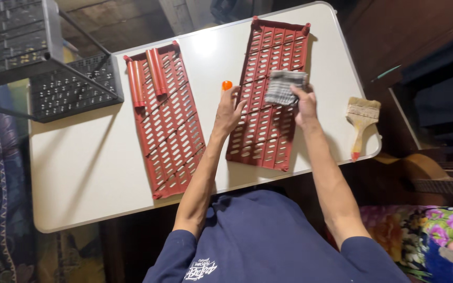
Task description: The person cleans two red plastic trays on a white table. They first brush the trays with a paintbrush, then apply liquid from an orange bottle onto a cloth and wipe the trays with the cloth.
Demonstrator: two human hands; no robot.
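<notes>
Two red slotted plastic panels lie on a white folding table (90,167). My left hand (229,111) rests flat with fingers spread on the left edge of the right panel (268,131). My right hand (305,105) presses a grey checked cloth (284,86) onto the upper part of that panel. A small orange cap (227,85) sits on the table just beyond my left fingertips. The left panel (169,126) lies apart, with two red tubes (148,76) on its top end.
A paintbrush (362,123) with a wooden handle lies near the table's right edge. A black perforated rack (53,73) overhangs the table's far left corner. Flowered fabric (425,230) sits at lower right, patterned cloth at left.
</notes>
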